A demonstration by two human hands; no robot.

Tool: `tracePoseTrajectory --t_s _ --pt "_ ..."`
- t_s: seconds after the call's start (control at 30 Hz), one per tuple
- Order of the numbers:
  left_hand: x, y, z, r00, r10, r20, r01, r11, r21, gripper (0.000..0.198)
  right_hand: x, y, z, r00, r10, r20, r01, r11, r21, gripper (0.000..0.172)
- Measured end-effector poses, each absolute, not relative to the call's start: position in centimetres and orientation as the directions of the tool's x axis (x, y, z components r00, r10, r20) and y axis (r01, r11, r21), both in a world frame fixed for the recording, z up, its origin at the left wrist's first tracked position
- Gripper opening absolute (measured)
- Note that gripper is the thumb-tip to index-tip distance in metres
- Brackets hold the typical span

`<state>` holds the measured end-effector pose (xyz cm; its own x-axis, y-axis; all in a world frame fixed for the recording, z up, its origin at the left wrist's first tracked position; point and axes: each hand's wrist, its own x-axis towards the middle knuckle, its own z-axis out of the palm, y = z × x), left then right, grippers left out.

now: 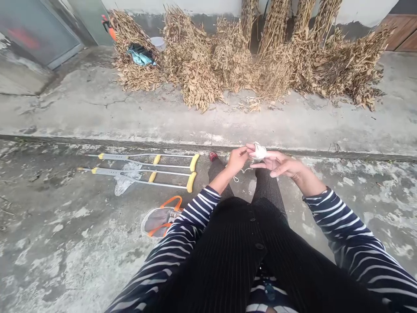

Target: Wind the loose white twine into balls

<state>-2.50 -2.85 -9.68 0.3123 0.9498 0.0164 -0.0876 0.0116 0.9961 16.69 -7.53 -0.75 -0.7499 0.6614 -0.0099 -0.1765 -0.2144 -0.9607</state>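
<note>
White string [259, 151] is wound in a thick bundle around the outstretched fingers of my right hand [283, 166]. My right thumb and some fingers are spread apart below the bundle. Close on its left, my left hand [237, 160] has its fingers pinched together, near the right fingertips and the string. A thin loose end of string [243, 171] dangles in a loop beneath both hands, in front of my legs. What exactly lies between my left fingertips is too small to see clearly.
Two crutches with yellow pads [192, 174] lie on the concrete at left, over a clear plastic bag [125, 180]. A bag with orange handles [158, 221] is nearer. Beyond a low concrete step [130, 117], dried plant bundles [202, 65] lean on the wall.
</note>
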Motion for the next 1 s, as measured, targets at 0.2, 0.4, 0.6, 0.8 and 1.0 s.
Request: tracePoseTrajectory --t_s 0.2,0.4,0.6,0.8,1.0 --pt "-3.5 -1.4 -9.6 0.295 0.955 0.023 -0.084 0.002 0.996 0.023 16.7 -7.9 0.8 -0.786 0.618 0.015 0.019 0.048 -0.999 0.078" --pt "-3.1 -2.4 -9.7 0.343 0.931 -0.127 0.075 0.107 0.991 0.014 16.4 -7.7 3.6 -0.746 0.658 0.101 0.261 0.429 -0.865 0.078" --pt "-5.1 -6.4 -10.9 0.451 0.873 -0.184 0.087 0.163 0.983 0.026 17.6 -6.5 1.7 -0.578 0.816 0.02 0.668 0.488 -0.561 0.091" --pt "-6.7 -5.9 -10.3 0.47 0.868 -0.163 0.205 0.072 0.976 0.028 17.4 -6.7 -0.4 -0.536 0.841 0.074 0.69 0.487 -0.535 0.091" --pt "-6.1 -4.0 -11.3 0.433 0.889 -0.148 0.266 0.031 0.964 0.026 15.5 -7.8 -0.6 -0.503 0.841 0.2 0.285 0.379 -0.88 0.067"
